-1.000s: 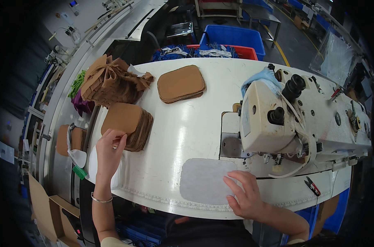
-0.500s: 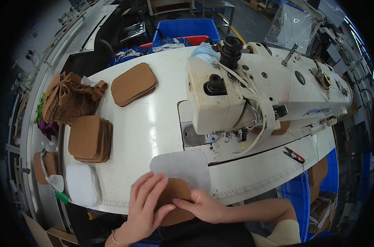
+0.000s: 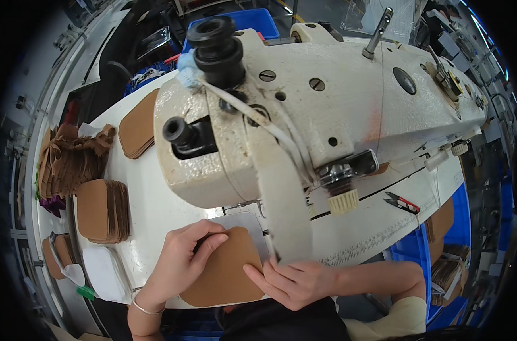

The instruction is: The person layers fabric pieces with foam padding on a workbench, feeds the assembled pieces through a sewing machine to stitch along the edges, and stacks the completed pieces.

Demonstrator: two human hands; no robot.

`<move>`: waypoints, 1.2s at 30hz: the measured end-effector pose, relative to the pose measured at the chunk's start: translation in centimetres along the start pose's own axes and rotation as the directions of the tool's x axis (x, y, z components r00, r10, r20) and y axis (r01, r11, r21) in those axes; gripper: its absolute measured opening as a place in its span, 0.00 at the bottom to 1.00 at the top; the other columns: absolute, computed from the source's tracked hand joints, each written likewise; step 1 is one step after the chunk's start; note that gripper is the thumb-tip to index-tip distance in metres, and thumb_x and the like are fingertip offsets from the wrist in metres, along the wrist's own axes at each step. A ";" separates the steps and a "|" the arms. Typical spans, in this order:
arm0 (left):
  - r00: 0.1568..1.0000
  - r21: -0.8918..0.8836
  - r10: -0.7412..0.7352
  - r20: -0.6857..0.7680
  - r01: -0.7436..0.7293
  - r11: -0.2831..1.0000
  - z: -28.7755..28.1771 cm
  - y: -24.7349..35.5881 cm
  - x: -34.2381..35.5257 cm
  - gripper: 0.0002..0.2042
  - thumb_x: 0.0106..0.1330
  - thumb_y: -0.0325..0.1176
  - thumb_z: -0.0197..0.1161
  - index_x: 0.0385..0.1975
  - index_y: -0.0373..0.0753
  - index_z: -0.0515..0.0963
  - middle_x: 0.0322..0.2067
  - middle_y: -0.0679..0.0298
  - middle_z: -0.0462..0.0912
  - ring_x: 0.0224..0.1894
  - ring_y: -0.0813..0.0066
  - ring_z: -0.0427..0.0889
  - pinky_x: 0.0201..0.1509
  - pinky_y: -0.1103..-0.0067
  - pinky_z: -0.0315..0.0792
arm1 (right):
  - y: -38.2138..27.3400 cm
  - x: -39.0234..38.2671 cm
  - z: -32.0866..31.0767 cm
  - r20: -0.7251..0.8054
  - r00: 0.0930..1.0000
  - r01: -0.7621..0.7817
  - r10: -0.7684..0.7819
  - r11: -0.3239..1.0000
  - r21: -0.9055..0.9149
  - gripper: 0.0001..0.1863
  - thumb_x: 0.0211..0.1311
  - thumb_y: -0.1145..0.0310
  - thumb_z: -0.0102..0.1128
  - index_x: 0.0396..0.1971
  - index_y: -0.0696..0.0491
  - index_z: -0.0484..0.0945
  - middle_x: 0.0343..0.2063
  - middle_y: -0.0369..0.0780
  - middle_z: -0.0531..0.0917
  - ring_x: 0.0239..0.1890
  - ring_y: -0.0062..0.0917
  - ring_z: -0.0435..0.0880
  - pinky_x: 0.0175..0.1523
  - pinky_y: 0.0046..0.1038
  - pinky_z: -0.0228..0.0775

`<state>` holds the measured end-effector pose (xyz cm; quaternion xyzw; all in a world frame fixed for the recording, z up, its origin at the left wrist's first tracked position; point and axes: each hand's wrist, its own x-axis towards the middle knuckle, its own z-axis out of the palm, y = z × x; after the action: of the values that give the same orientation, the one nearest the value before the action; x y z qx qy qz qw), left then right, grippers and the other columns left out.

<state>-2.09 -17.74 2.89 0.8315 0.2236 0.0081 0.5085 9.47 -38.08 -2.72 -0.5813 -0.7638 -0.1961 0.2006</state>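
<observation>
A brown rounded-square fabric panel (image 3: 224,275) lies at the near edge of the sewing table, partly over a pale grey-white panel (image 3: 250,223). My left hand (image 3: 181,258) is closed, with thumb and forefinger pinching the brown panel's upper left corner. At its right edge my right hand (image 3: 292,282) is closed too, one digit laid on the brown surface and the other fingers bent beside it. Just beyond both hands rises the white sewing machine (image 3: 235,153); its head hides the needle area and part of the pale panel.
On the left stand a stack of brown panels (image 3: 99,210), white panels (image 3: 104,273) and a bunched brown pile (image 3: 76,159). Another brown stack (image 3: 138,128) sits behind the machine head. Red-black thread snips (image 3: 403,203) lie right; a blue bin (image 3: 460,227) stands below.
The view has moved closer to the machine. The brown panel has been turned flatter and laid over the pale one. My left hand has gone from open fingers to a pinch.
</observation>
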 end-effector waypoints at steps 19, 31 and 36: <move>0.997 0.148 0.051 -0.057 -0.042 0.988 2.1 -3.7 3.0 0.08 0.62 0.28 0.65 0.36 0.29 0.79 0.30 0.55 0.84 0.31 0.73 0.82 0.35 0.78 0.74 | 1.6 -0.5 2.1 0.117 0.993 0.006 -0.008 1.000 0.023 0.24 0.48 0.66 0.53 0.42 0.69 0.79 0.43 0.50 0.81 0.50 0.40 0.79 0.59 0.37 0.69; 0.994 0.151 0.080 -0.069 -0.069 0.986 2.2 -3.5 3.0 0.08 0.63 0.27 0.64 0.36 0.27 0.79 0.31 0.55 0.85 0.32 0.73 0.83 0.37 0.79 0.75 | 2.3 0.0 0.8 0.190 0.980 0.063 -0.058 0.998 -0.023 0.24 0.48 0.66 0.53 0.42 0.68 0.79 0.43 0.49 0.82 0.50 0.40 0.80 0.59 0.37 0.70; 0.999 0.151 0.041 -0.015 -0.038 0.988 2.2 -3.6 3.2 0.09 0.63 0.27 0.64 0.37 0.26 0.79 0.32 0.55 0.85 0.33 0.74 0.83 0.38 0.78 0.76 | 2.3 -0.2 0.7 0.209 0.975 0.082 -0.079 0.997 -0.009 0.24 0.49 0.65 0.53 0.43 0.67 0.79 0.44 0.50 0.82 0.51 0.40 0.80 0.59 0.37 0.70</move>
<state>0.02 -16.95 -1.93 0.8716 0.2118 0.0088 0.4420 11.73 -37.33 -3.27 -0.5690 -0.8018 -0.1488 0.1062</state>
